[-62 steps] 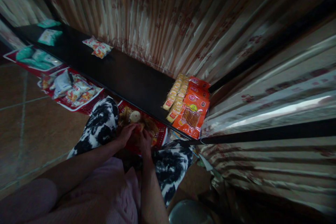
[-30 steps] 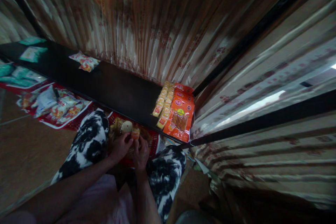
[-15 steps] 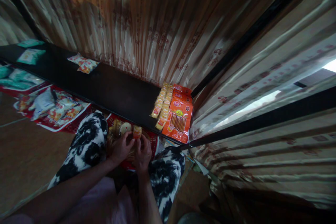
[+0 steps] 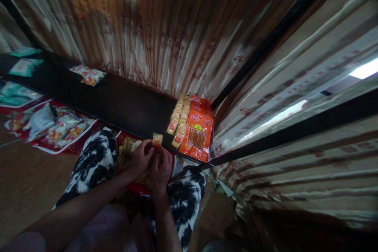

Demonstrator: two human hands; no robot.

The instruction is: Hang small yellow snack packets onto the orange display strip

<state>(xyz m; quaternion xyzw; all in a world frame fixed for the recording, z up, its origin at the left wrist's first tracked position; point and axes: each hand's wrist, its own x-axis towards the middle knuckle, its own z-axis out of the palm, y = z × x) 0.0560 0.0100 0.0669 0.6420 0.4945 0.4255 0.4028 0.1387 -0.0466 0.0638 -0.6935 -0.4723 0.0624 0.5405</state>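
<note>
A small yellow-and-orange snack packet (image 4: 157, 139) is held up between my two hands, close to the front edge of the black shelf (image 4: 130, 106). My left hand (image 4: 141, 157) pinches its left side, and my right hand (image 4: 161, 167) grips it low on the right. Under both hands is a red basket (image 4: 174, 162) with golden-wrapped packets (image 4: 127, 145), partly hidden by my arms. On the shelf, just beyond my right hand, lie two rows of similar small yellow packets (image 4: 179, 136), overlapping one another. Beside them are several orange snack bags (image 4: 196, 138).
Further left on the shelf lie white-and-orange snack bags (image 4: 90, 75) and green-white bags (image 4: 26, 67). Red baskets full of bags (image 4: 66, 126) stand on the floor at left. Corrugated sheeting (image 4: 153, 39) and black frame posts (image 4: 295, 134) close in the back and right.
Both hands have raised the small packet slightly, up and forward toward the shelf edge. The whole view has shifted a little.
</note>
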